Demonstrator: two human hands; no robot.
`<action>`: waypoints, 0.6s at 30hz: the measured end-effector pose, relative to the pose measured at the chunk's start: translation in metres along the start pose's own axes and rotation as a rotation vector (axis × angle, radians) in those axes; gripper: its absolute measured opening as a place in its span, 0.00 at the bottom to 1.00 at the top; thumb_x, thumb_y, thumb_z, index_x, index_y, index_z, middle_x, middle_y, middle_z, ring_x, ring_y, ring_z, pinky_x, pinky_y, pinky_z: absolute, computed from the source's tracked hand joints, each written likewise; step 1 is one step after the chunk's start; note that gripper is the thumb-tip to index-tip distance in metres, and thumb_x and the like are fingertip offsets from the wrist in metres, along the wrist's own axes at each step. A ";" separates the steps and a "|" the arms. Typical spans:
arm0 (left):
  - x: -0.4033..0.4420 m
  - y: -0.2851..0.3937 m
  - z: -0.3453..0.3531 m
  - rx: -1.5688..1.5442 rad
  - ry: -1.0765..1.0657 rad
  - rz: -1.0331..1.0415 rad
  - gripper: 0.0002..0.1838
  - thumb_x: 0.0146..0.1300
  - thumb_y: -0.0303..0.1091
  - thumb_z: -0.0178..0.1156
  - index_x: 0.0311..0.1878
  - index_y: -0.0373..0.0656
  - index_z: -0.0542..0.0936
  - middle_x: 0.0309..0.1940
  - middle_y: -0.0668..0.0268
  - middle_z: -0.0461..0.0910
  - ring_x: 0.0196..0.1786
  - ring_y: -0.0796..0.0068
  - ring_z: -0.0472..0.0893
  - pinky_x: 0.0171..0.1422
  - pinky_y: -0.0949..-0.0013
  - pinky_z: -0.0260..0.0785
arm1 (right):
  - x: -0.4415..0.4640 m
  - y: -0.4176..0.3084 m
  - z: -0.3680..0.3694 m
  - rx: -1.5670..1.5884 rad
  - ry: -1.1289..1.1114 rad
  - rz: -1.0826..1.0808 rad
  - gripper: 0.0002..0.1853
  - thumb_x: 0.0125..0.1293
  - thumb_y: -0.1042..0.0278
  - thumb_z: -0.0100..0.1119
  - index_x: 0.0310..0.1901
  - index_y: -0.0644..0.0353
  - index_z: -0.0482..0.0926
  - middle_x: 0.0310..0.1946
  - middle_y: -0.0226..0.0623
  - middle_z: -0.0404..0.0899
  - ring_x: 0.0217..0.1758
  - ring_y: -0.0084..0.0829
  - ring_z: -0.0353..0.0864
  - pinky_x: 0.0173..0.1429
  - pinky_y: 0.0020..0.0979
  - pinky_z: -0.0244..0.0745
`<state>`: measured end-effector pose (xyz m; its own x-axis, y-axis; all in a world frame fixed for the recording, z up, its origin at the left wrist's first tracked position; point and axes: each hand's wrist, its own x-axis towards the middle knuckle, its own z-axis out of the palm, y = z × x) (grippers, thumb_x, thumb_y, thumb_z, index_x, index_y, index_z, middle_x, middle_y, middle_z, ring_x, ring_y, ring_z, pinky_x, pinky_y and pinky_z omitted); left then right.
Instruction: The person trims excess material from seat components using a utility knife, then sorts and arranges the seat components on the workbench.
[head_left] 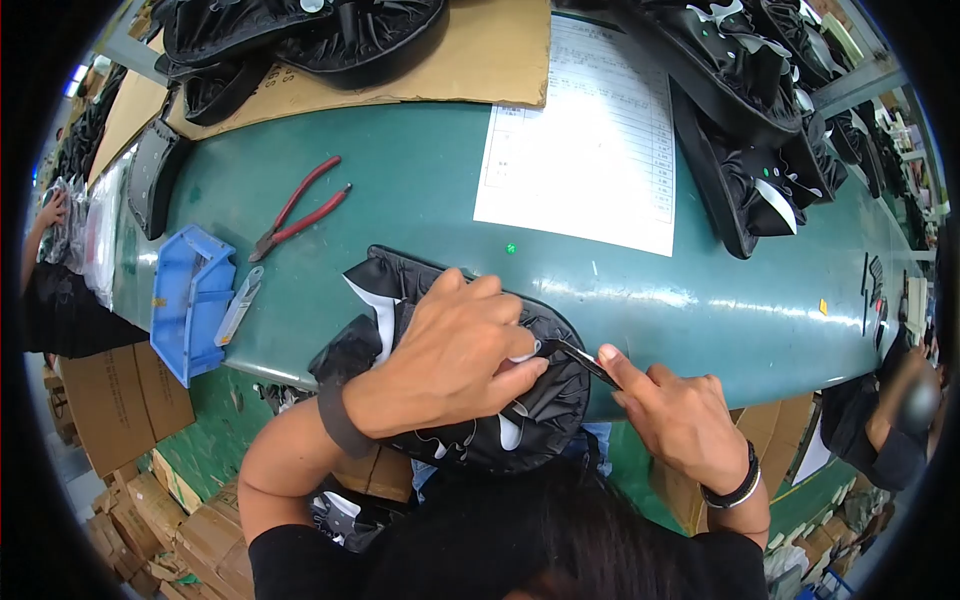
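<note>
A black padded piece (545, 420) with gathered fabric and white tabs lies at the table's front edge, partly over my lap. My left hand (460, 345) rests across it, thumb and fingers closed on its fabric near the middle. My right hand (675, 410) grips a slim tool (580, 357) with a shiny metal part and a dark end. The tool points left, its tip meeting the black material beside my left thumb. My fingers hide part of the tool, so its exact kind is unclear.
Red-handled pliers (300, 212), a blue bin (187, 305) and a utility knife (240, 305) lie to the left. A printed sheet (580, 150) and more black padded pieces (735, 150) are at the back. People (895, 420) work at both sides.
</note>
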<state>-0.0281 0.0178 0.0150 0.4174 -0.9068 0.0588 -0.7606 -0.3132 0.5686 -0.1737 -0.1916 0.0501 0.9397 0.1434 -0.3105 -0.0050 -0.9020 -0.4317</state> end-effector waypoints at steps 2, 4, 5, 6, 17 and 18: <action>-0.003 -0.004 0.008 -0.081 0.025 0.049 0.16 0.56 0.41 0.66 0.20 0.44 0.73 0.22 0.66 0.66 0.32 0.65 0.68 0.41 0.63 0.56 | 0.003 -0.002 -0.001 -0.028 0.015 -0.025 0.32 0.61 0.73 0.57 0.69 0.44 0.66 0.20 0.43 0.69 0.17 0.43 0.73 0.21 0.41 0.66; -0.001 -0.008 0.017 -0.254 0.141 0.121 0.17 0.56 0.39 0.66 0.20 0.43 0.71 0.23 0.67 0.65 0.32 0.67 0.66 0.42 0.64 0.54 | 0.006 -0.008 -0.002 -0.063 0.004 -0.028 0.32 0.61 0.73 0.58 0.69 0.46 0.66 0.20 0.43 0.70 0.17 0.43 0.73 0.21 0.41 0.66; 0.000 -0.013 0.016 -0.375 0.187 0.048 0.18 0.58 0.37 0.65 0.19 0.43 0.68 0.24 0.68 0.63 0.33 0.69 0.64 0.42 0.65 0.54 | 0.005 -0.011 -0.002 -0.096 -0.002 -0.029 0.33 0.61 0.72 0.58 0.69 0.48 0.65 0.20 0.43 0.70 0.17 0.44 0.73 0.21 0.41 0.66; -0.002 -0.018 0.010 -0.383 0.191 0.050 0.18 0.58 0.37 0.65 0.19 0.43 0.68 0.24 0.68 0.63 0.33 0.69 0.64 0.42 0.65 0.54 | 0.001 -0.012 0.002 -0.101 -0.007 -0.024 0.33 0.61 0.72 0.58 0.69 0.48 0.65 0.20 0.43 0.70 0.17 0.44 0.73 0.21 0.41 0.66; -0.005 -0.015 -0.018 -0.237 0.097 -0.141 0.12 0.59 0.40 0.62 0.30 0.40 0.77 0.28 0.65 0.75 0.27 0.72 0.75 0.31 0.68 0.65 | -0.017 -0.025 0.021 -0.127 0.186 0.082 0.28 0.64 0.68 0.59 0.67 0.46 0.70 0.19 0.39 0.71 0.16 0.43 0.73 0.21 0.40 0.65; -0.006 -0.005 -0.019 0.064 0.022 -0.099 0.13 0.58 0.42 0.64 0.30 0.41 0.77 0.26 0.65 0.75 0.27 0.68 0.75 0.32 0.66 0.65 | -0.005 -0.022 0.014 -0.135 0.186 0.065 0.28 0.64 0.68 0.59 0.67 0.46 0.70 0.19 0.39 0.71 0.16 0.43 0.73 0.21 0.40 0.65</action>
<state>-0.0175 0.0304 0.0280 0.5023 -0.8644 0.0230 -0.7449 -0.4190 0.5192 -0.1826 -0.1670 0.0492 0.9858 0.0165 -0.1670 -0.0340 -0.9548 -0.2952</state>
